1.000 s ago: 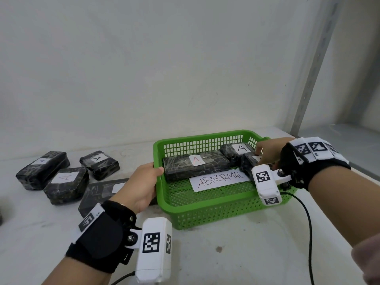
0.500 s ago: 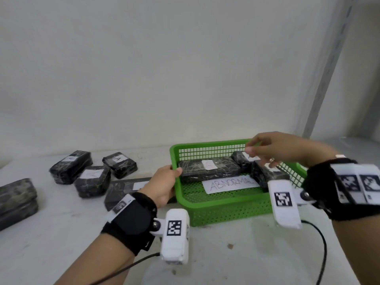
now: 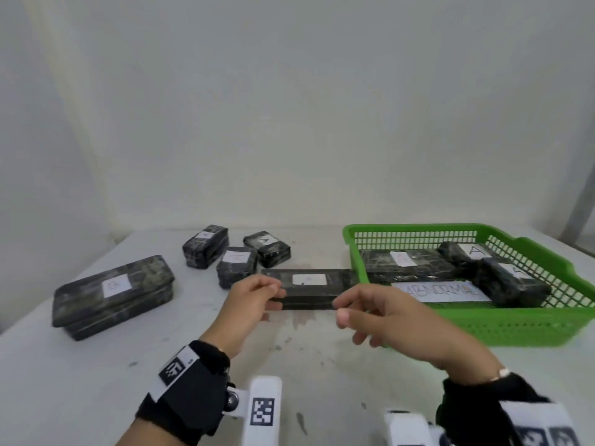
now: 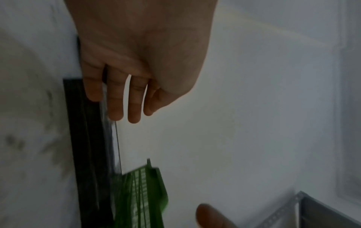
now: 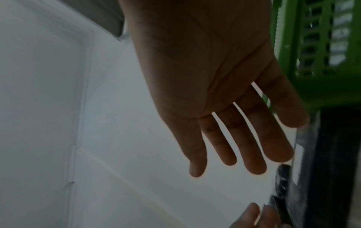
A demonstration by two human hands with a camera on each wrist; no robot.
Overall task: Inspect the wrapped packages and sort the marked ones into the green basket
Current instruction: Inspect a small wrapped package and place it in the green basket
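A long flat black wrapped package (image 3: 309,280) with a white label lies on the table just left of the green basket (image 3: 515,323). My left hand (image 3: 277,299) grips its left end, fingers over the top face (image 4: 87,154). My right hand (image 3: 341,312) hovers at its right end with fingers spread and straight (image 5: 234,138), holding nothing. Inside the basket lie three black packages (image 3: 402,262) (image 3: 470,251) (image 3: 512,281) with white labels and a paper reading ABNORMAL (image 3: 441,292).
A big flat wrapped package (image 3: 112,294) sits at the left. Three small labelled packages (image 3: 206,246) (image 3: 236,265) (image 3: 267,247) stand behind my left hand. A wall runs along the table's back; a metal post (image 3: 582,204) rises at the far right.
My left hand left the basket's rim and took the long package's left end. My right hand came out of the basket to the package's right end. My view swung left.
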